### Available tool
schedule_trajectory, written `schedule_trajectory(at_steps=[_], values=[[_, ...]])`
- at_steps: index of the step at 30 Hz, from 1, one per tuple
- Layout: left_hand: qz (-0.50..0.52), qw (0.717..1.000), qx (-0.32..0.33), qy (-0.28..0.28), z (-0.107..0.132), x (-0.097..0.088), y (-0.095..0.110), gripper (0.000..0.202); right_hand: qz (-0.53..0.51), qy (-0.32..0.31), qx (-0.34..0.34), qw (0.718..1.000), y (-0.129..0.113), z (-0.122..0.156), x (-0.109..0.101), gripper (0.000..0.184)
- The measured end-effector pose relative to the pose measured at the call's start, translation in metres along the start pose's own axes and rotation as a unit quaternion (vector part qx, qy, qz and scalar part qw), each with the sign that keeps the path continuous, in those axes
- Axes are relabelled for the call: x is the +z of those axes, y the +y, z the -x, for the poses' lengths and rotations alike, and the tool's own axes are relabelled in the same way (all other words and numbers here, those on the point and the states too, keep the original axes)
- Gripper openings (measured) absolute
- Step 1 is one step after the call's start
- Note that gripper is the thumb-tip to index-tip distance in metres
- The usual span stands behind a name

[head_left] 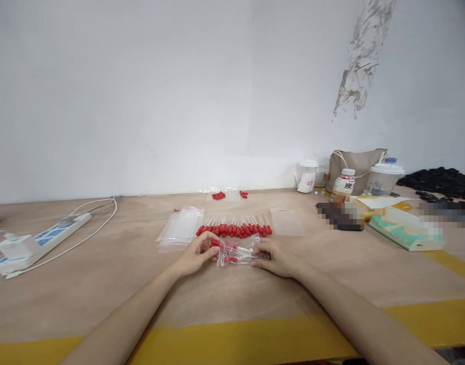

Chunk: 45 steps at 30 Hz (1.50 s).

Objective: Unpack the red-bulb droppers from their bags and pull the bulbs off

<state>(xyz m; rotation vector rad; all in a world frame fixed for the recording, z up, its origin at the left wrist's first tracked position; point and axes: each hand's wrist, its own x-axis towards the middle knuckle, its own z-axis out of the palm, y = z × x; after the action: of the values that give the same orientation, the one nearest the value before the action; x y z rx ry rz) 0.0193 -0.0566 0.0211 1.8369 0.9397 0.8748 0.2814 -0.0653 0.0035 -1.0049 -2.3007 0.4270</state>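
Both my hands hold a small clear plastic bag (238, 252) with red-bulbed droppers inside, low over the wooden table (103, 284). My left hand (197, 252) pinches the bag's left end, where a red bulb sticks out. My right hand (273, 256) grips its right end with fingers closed. Just beyond the bag lies a row of several droppers with red bulbs (234, 227). A stack of empty clear bags (180, 228) lies to the left of the row, and a single empty bag (286, 221) to the right.
A white power strip with cable (38, 242) lies at far left. Filled bags with red parts (225, 194) sit near the wall. At right stand cups (307, 175), a bottle (342, 186), a beige bag (356, 167), a green-white box (405, 231) and black items (443, 181).
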Motion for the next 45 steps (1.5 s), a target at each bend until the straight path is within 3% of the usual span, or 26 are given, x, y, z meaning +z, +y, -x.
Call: schedule_trajectory(at_steps=[4, 8, 12, 16, 20, 22, 25, 28, 32, 36, 41, 43, 45], values=[[0.023, 0.998, -0.041, 0.034, 0.005, -0.037, 0.009, 0.035, -0.003, -0.006, 0.009, 1.000, 0.003, 0.000, 0.000, 0.021], [-0.002, 0.991, -0.041, 0.127, 0.018, -0.078, 0.021, 0.044, -0.004, -0.007, 0.005, 1.000, 0.003, 0.000, 0.000, 0.020], [0.028, 0.972, -0.023, 0.231, 0.026, -0.094, 0.033, 0.048, -0.011, -0.013, 0.007, 1.000, 0.002, -0.001, -0.001, 0.019], [0.007, 0.957, 0.032, 0.289, 0.018, -0.082, 0.031, 0.046, -0.003, -0.010, 0.010, 1.000, 0.002, -0.001, -0.002, 0.018], [-0.183, 0.934, 0.107, 0.288, -0.003, -0.063, 0.020, 0.032, -0.004, -0.012, 0.009, 1.000, 0.003, -0.001, -0.001, 0.019], [-0.308, 0.910, 0.151, 0.233, -0.016, -0.056, 0.015, 0.025, -0.004, -0.011, 0.011, 1.000, 0.003, 0.000, -0.001, 0.019], [-0.442, 0.871, 0.186, 0.106, -0.035, -0.049, 0.016, 0.029, -0.005, -0.011, 0.012, 1.000, 0.004, 0.000, 0.000, 0.020], [-0.541, 0.827, 0.149, 0.024, -0.049, -0.040, 0.023, 0.039, -0.007, -0.012, 0.005, 1.000, 0.004, 0.000, 0.000, 0.020], [-0.608, 0.786, 0.106, -0.019, -0.058, -0.028, 0.027, 0.030, -0.012, -0.014, 0.006, 1.000, 0.003, -0.001, -0.001, 0.020], [-0.613, 0.783, 0.105, -0.020, -0.061, -0.026, 0.021, 0.015, -0.014, -0.018, 0.006, 1.000, 0.002, -0.001, -0.001, 0.018], [-0.595, 0.793, 0.132, -0.009, -0.056, -0.032, 0.016, 0.015, -0.012, -0.016, 0.000, 1.000, 0.002, -0.001, -0.001, 0.015], [-0.556, 0.813, 0.170, 0.035, -0.048, -0.034, 0.016, 0.018, -0.009, -0.016, 0.001, 1.000, 0.002, -0.002, -0.002, 0.015], [-0.501, 0.833, 0.198, 0.125, -0.035, -0.032, 0.015, 0.018, -0.008, -0.019, 0.002, 1.000, 0.001, -0.002, -0.002, 0.015]])
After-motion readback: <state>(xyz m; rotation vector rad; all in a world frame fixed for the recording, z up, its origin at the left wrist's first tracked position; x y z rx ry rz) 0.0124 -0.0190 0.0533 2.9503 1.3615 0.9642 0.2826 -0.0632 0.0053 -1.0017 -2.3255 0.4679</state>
